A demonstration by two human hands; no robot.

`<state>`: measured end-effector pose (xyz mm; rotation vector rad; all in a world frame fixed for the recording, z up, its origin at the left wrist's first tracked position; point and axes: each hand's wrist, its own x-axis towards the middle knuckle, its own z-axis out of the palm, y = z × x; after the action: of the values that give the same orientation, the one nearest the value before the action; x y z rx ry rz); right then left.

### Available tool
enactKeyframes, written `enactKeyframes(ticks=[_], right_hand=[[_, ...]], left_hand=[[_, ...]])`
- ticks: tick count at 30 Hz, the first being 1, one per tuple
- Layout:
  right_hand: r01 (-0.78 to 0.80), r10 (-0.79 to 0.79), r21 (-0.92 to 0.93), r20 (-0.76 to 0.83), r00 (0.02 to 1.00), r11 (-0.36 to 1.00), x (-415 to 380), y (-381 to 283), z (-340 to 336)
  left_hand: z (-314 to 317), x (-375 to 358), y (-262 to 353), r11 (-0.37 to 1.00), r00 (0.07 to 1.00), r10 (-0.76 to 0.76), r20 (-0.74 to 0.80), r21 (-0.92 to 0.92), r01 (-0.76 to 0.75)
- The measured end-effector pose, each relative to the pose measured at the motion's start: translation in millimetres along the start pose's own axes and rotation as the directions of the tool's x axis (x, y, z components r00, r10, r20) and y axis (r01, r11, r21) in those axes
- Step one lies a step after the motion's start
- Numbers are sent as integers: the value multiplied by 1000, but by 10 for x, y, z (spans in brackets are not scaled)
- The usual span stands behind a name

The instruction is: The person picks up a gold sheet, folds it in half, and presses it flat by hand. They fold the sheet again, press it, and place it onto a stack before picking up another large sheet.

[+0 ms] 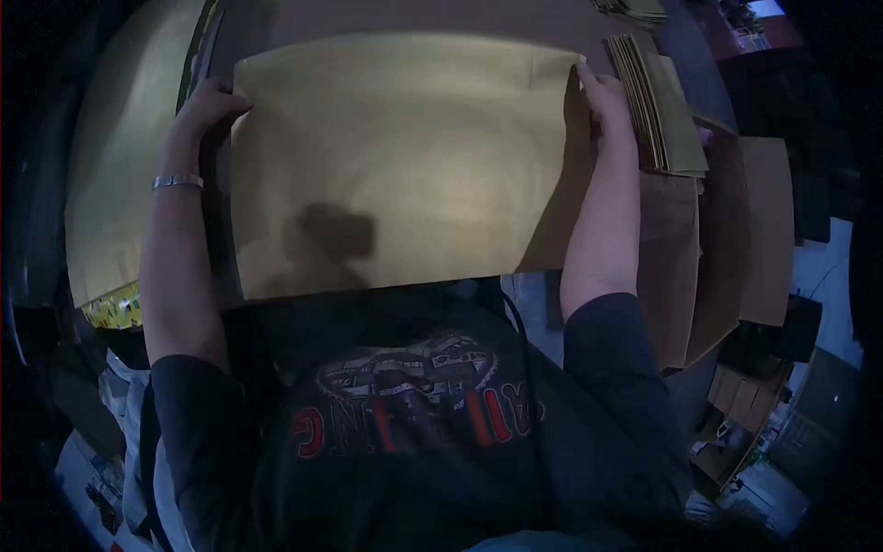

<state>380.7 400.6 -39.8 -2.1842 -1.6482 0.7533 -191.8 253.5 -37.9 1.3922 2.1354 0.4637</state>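
Observation:
A wide sheet of brown kraft paper (pixel 395 166) stretches in front of my chest, its near edge overhanging the table edge. At its upper left side my left hand (pixel 219 103) is closed, thumb and fingers pinching the edge. My right hand (pixel 607 99) grips the upper right corner, with the thumb lying along the edge and the other fingers partly hidden behind it. A shadow falls across the lower left of the paper, and a darker band runs down its right side.
More large brown paper (pixel 129 138) lies on the left, above a yellow patterned strip (pixel 118 308). Right of my right hand stands a stack of folded brown paper pieces (pixel 655 110), with a smaller stack (pixel 635 9) beyond. An open cardboard box (pixel 717 248) is at the right.

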Motion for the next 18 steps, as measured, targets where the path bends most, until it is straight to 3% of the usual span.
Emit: enactKeyframes(ticks=[1,2,3,5,9,11,15,18], right_hand=[[11,-11,-24,-19,1000,1000,62,-23,39],[79,-90,-83,-144,985,993,120,-52,80],[74,-86,-84,-146,985,994,136,-94,107],[65,-80,-72,-224,971,995,225,-135,168],[106,-136,-178,-169,976,978,237,-260,214],[155,-164,-58,-211,964,986,262,-292,233],[161,-154,10,-245,957,987,776,-230,263],[252,-212,154,-239,948,955,1019,-296,257]], left_hand=[[-28,-55,87,995,997,-46,64,-86,51],[-57,-64,167,980,987,-89,135,-167,111],[-49,4,114,980,987,-86,139,-167,109],[1,134,37,832,981,-155,114,-520,192],[53,387,62,770,968,-240,78,-591,239],[207,646,-104,774,981,-147,-124,-632,36],[237,894,13,631,978,-168,-122,-776,12],[252,873,276,689,944,-240,-229,-725,-1]])
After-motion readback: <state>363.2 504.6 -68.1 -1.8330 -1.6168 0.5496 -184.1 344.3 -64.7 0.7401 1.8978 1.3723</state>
